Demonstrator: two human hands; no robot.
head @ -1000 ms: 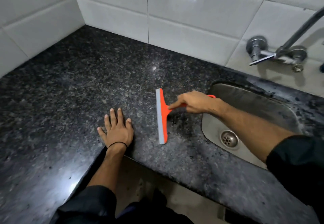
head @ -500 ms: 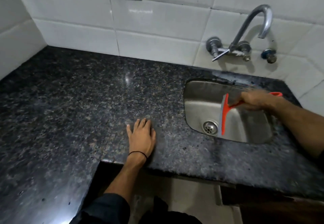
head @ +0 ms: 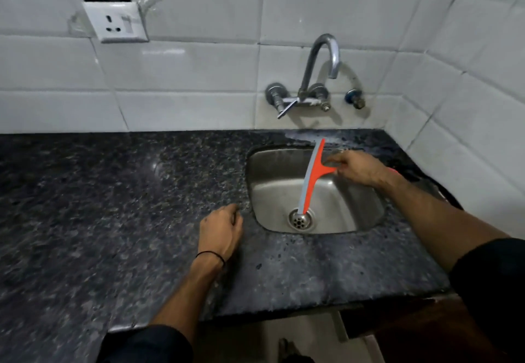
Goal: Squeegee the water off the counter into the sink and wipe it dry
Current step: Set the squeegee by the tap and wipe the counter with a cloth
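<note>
My right hand [head: 358,168] grips the handle of an orange squeegee [head: 314,172] with a grey blade, held over the steel sink [head: 355,215]. Its blade runs from the sink's back rim down toward the drain [head: 300,219]. My left hand [head: 220,230] rests on the dark speckled granite counter [head: 113,206] just left of the sink, fingers curled under, holding nothing. A wet patch shows on the counter strip behind the sink.
A curved metal tap [head: 318,75] is mounted on the white tiled wall above the sink. A wall socket [head: 116,21] sits at upper left. The tiled side wall closes in on the right. The counter's front edge has a step cut near my left forearm.
My right hand carried the squeegee from the counter rightward over the sink, then further back across it. My left hand went from flat with spread fingers to curled, nearer the sink.
</note>
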